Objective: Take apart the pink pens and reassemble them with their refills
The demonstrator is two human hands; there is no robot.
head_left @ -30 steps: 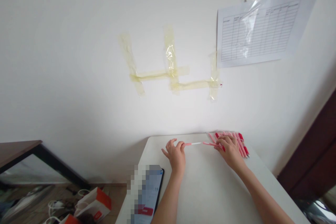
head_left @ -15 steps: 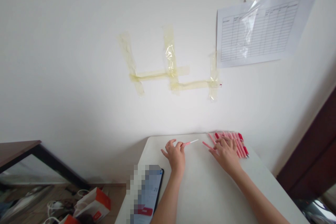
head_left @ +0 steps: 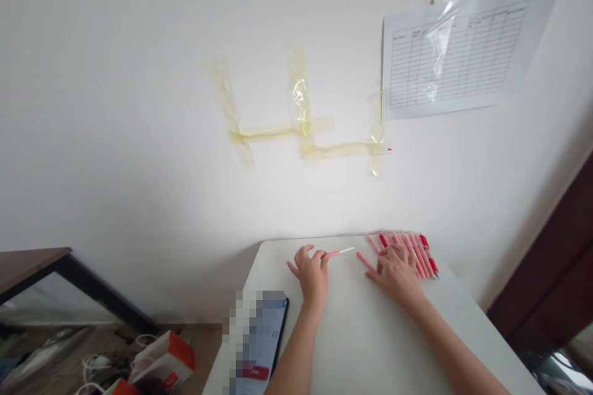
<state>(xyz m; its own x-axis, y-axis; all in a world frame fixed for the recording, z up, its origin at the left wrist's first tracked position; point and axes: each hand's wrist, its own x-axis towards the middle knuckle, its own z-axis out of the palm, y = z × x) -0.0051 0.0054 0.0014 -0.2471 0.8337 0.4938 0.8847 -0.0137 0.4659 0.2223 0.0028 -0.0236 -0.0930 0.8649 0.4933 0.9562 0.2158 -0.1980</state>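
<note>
My left hand [head_left: 311, 274] is over the far left part of the white table. Thumb and index finger pinch a thin pen piece [head_left: 333, 253], pink at the grip with a white rod pointing right, while the other fingers curl loosely. To the right, my right hand [head_left: 399, 273] is closed at the near left side of a row of pink pens [head_left: 420, 254]. A pink pen barrel [head_left: 365, 260] runs out from between its thumb and curled fingers towards the left. The fingers hide part of the row. Some pens show red ends.
A phone [head_left: 264, 342] lies at the left edge of the white table [head_left: 365, 339]. Behind it is a wall with yellowed tape [head_left: 301, 99] and a taped printed sheet [head_left: 458, 55]. Paper bags [head_left: 164, 358] stand on the floor at left, near a dark-framed table [head_left: 37, 268].
My left hand has shifted slightly right with the pen piece. My right thumb has moved a little left and down beside the pink barrel. The pen row looks the same.
</note>
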